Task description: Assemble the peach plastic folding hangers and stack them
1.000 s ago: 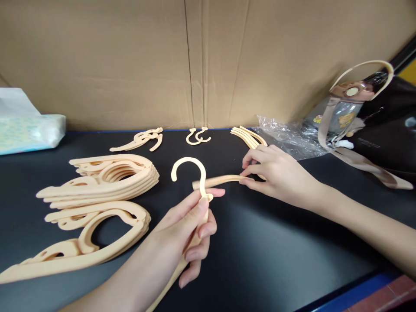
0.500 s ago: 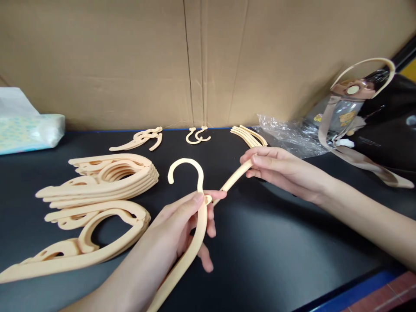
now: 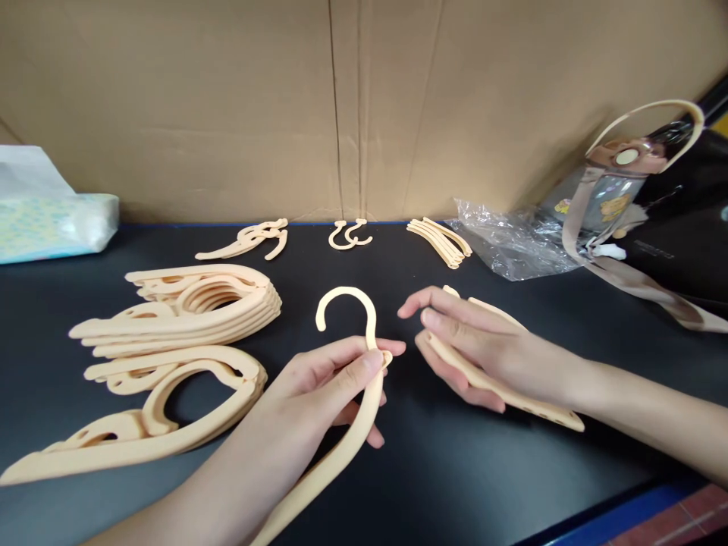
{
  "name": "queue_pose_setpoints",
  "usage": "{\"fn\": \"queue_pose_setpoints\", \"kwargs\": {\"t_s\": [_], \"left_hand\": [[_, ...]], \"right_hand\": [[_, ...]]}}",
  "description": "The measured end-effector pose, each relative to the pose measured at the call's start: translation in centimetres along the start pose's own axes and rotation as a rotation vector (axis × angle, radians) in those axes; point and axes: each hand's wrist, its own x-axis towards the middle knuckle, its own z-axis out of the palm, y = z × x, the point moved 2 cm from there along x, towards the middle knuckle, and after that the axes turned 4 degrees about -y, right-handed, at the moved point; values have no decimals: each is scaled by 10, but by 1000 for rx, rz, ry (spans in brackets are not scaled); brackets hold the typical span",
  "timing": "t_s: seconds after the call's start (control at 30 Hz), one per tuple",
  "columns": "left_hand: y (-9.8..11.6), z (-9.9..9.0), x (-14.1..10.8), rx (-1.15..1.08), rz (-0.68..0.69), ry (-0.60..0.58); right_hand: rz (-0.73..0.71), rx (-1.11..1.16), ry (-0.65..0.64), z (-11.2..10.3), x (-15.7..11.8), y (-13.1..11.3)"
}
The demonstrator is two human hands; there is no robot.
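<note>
My left hand [image 3: 335, 387] is closed around a cream plastic hanger piece [image 3: 364, 413], a hook joined to one long curved arm. Its thumb presses at the joint below the hook, and the arm's lower end runs out of the picture. To the right, my right hand [image 3: 472, 334] has a loose hanger arm [image 3: 512, 390] with small holes along it, held between thumb and fingers and lying along the palm. Another cream strip [image 3: 497, 311] shows behind that hand; I cannot tell whether it is held too. The two hands are apart.
Stacked folded hangers [image 3: 227, 334] lie at left, with more folded hangers [image 3: 216, 447] in front. At the back are a small folded hanger [image 3: 250, 239], two hooks [image 3: 348, 236] and several hanger arms [image 3: 437, 241]. Plastic wrap [image 3: 506, 243], a strapped bottle [image 3: 608, 189] and a tissue pack [image 3: 62, 227] stand around.
My right hand has moved right and down, away from the left hand, and its hanger arm now points toward the lower right. The left hand and hook piece have shifted slightly right.
</note>
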Motion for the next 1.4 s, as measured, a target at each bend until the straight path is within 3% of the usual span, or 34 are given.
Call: {"fn": "queue_pose_setpoints", "kwargs": {"t_s": [0.13, 0.37, 0.5, 0.73, 0.93, 1.17, 1.4], "left_hand": [[-5, 0, 2, -33, 48, -35], [-8, -3, 0, -27, 34, -51], [-6, 0, 0, -15, 15, -66], [-1, 2, -2, 1, -23, -28], [4, 3, -2, 48, -34, -65], [3, 1, -4, 22, -51, -87], [3, 2, -4, -15, -59, -200]], "right_hand": [[117, -265, -91, 12, -10, -2], [333, -640, -40, 14, -18, -3], [227, -863, 51, 20, -25, -7], [28, -1054, 10, 24, -29, -15], [-243, -1216, -54, 19, -25, -18], [-254, -1009, -76, 2, -17, -22], [-406, -1065, -121, 2, -13, -21]]}}
